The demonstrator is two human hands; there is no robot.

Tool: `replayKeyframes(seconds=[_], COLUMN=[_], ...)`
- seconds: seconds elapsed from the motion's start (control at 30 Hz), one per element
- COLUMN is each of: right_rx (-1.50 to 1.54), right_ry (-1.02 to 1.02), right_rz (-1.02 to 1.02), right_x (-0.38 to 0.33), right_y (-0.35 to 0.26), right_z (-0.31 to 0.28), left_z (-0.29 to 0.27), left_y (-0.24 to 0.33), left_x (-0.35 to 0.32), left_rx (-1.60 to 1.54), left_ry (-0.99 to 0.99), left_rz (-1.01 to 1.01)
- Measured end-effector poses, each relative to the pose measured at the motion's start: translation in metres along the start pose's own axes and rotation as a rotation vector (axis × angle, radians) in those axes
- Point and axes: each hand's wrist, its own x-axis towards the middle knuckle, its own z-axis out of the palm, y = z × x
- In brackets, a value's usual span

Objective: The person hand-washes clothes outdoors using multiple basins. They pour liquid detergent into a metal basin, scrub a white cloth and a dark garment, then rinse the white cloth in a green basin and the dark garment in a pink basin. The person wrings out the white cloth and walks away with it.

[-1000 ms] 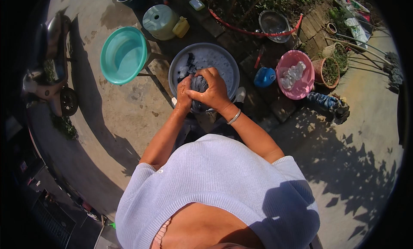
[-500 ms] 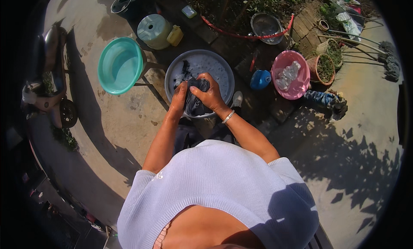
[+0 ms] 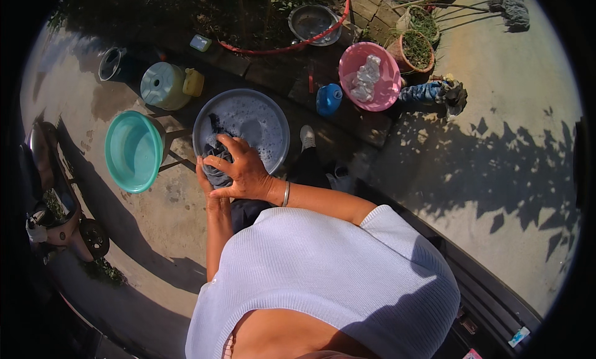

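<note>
Right forearm (image 3: 335,199) comes in from the right, elbow bent, running nearly sideways past the pale lilac knit top (image 3: 323,253); silver bangle (image 3: 286,194) on the wrist. Left forearm (image 3: 219,228) points almost straight away from the body. Right hand (image 3: 248,174) back-up, fingers bowed and spread, thumb set apart below the index finger, partway closed over the wet dark gray cloth (image 3: 218,178), which shows in the gap. Left hand (image 3: 205,180) upright at the bundle's left side, cupping it; mostly hidden behind cloth and right hand, so its far fingers and how tight they press can't be told. Cloth bunched between both hands, at the near left edge of the gray washbasin (image 3: 287,135). Basin holds sudsy water, a dark patch by its left edge. Light shoe (image 3: 308,137) just off the basin's right edge. Farther out: teal tub (image 3: 108,149) left, blue jug (image 3: 329,99) right, then pink basin (image 3: 391,86) holding a white bundle (image 3: 366,78).
</note>
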Motion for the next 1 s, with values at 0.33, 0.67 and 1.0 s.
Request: replayKeyframes(seconds=[0.33,0.67,1.0], right_rx=[0.579,1.123,1.099], right_ry=[-0.033,-0.228,0.417], right_rz=[0.343,0.804,1.216], right_x=[0.005,0.014,-0.075], right_y=[0.035,0.056,0.227], right_z=[0.036,0.075,0.002], left_z=[0.045,0.035,0.025], left_y=[0.020,0.047,-0.047], left_x=[-0.017,-0.005,0.052], left_rx=[0.293,0.567,1.018], left_ry=[0.035,0.076,0.099], left_rz=[0.165,0.117,-0.038])
